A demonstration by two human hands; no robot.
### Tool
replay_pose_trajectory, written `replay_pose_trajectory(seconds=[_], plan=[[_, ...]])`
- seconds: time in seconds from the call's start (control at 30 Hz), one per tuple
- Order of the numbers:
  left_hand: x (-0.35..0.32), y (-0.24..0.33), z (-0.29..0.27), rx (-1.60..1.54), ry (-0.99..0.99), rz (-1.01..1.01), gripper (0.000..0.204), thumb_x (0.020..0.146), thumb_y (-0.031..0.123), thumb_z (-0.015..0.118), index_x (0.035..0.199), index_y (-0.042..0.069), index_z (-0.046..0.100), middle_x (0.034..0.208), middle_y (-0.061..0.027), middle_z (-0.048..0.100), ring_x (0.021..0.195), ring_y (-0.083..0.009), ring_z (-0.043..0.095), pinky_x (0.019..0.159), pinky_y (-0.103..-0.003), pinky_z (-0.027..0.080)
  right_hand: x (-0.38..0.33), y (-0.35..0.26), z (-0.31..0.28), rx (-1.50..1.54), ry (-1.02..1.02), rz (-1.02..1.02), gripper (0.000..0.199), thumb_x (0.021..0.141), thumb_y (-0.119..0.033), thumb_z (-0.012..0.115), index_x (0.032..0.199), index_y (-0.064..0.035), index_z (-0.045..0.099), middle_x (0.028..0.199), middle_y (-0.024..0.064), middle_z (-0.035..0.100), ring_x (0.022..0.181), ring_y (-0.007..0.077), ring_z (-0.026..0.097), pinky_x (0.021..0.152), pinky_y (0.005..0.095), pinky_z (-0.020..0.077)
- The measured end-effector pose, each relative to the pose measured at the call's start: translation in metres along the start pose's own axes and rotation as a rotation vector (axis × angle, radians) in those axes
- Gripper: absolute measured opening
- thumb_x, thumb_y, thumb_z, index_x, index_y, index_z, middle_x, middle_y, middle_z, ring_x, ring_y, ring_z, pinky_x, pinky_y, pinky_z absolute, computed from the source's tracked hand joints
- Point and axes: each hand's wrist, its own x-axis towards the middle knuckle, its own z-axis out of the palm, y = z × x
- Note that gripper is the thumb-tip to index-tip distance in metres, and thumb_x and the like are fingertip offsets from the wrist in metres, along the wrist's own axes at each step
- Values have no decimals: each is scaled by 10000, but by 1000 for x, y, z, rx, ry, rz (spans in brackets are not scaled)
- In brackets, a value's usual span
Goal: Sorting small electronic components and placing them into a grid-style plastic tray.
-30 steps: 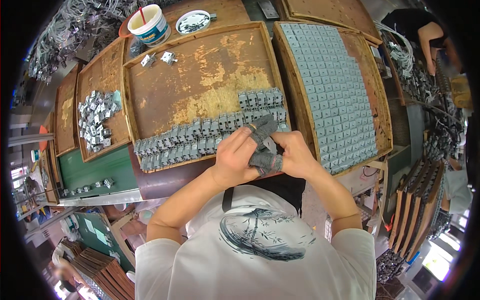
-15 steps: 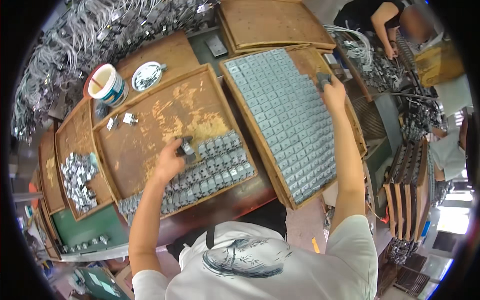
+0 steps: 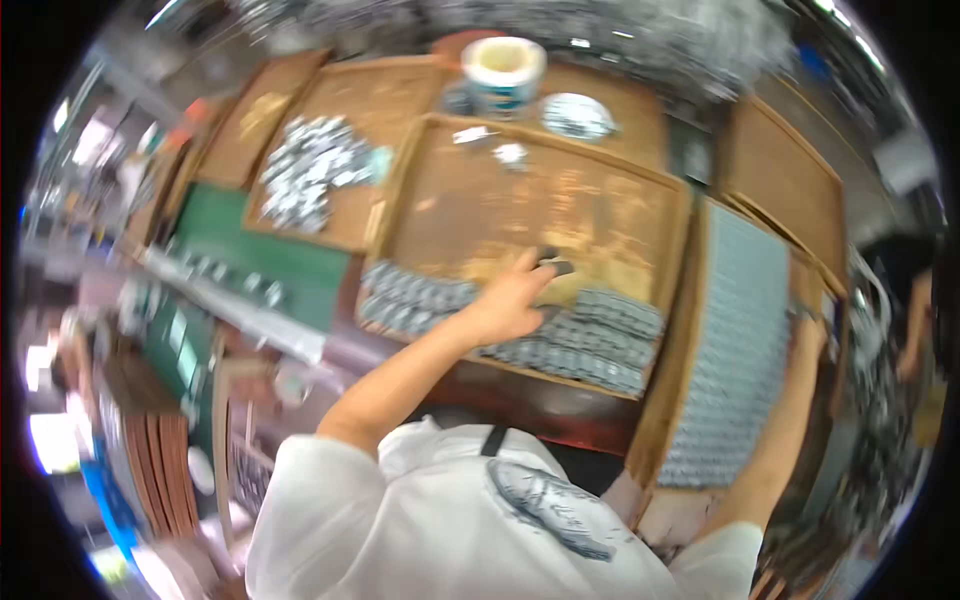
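A small dark part (image 3: 553, 264) sits pinched at the fingertips of the left hand (image 3: 510, 305), which is closed around it above the middle wooden tray (image 3: 450, 200). Just under and beside the hand lie rows of grey parts (image 3: 590, 335) along the near edge of that tray, some of them hidden by the hand and forearm. Two or three loose pale pieces (image 3: 495, 145) lie near the tray's far edge, well apart from the hand.

The right hand (image 3: 810, 330) reaches out along the right tray (image 3: 690, 300), at the far edge of the sheet of grey parts (image 3: 735, 340) that fills it; the view is too blurred to tell whether it is open or closed, or whether it holds anything.

To the left is another tray with a loose heap of shiny metal pieces (image 3: 310, 175), and nearer the person a green mat (image 3: 270, 250) with a few small pieces along its edge. Beyond the middle tray stand a round white tub with a blue band (image 3: 503, 72) and a small round dish (image 3: 577, 115). Tangles of grey wire (image 3: 640, 30) run along the back. At the far right another person's arm (image 3: 915, 320) shows.
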Motion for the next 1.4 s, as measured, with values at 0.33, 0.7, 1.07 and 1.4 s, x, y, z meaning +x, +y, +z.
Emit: replay_pose_trajectory(seconds=[0.33,0.7,1.07,1.4], plan=[[-197,-121,-194,1069,540,-981,342,773,180,618,1104,100,646,1045,-170,630,984,-390,606,861,-482,496,-90,-17,23,673,-336,-227,368,941,-121,597,1295,-30,551,1121,78,634,887,193,641,687,320,521],[-204,-148,-183,-494,777,-720,316,864,-3,578,1175,8,634,1074,-98,694,952,-169,660,803,-291,528,-296,-63,74,514,-451,-223,354,912,-67,641,1258,-13,586,1064,71,648,904,154,631,757,298,541],[-101,61,-53,-1043,210,-134,356,845,-33,694,1192,23,637,1109,-16,649,1024,-126,606,925,-286,486,-429,-135,110,-90,-767,-894,304,813,-179,773,975,9,597,840,107,599,691,250,606,609,346,497],[-95,106,1,-904,61,-105,374,888,-55,619,1258,-4,593,1175,-54,559,1091,-147,571,927,-281,481,-424,-117,89,-232,-583,-1111,252,670,2,722,881,11,583,864,139,565,762,351,594,625,414,493]])
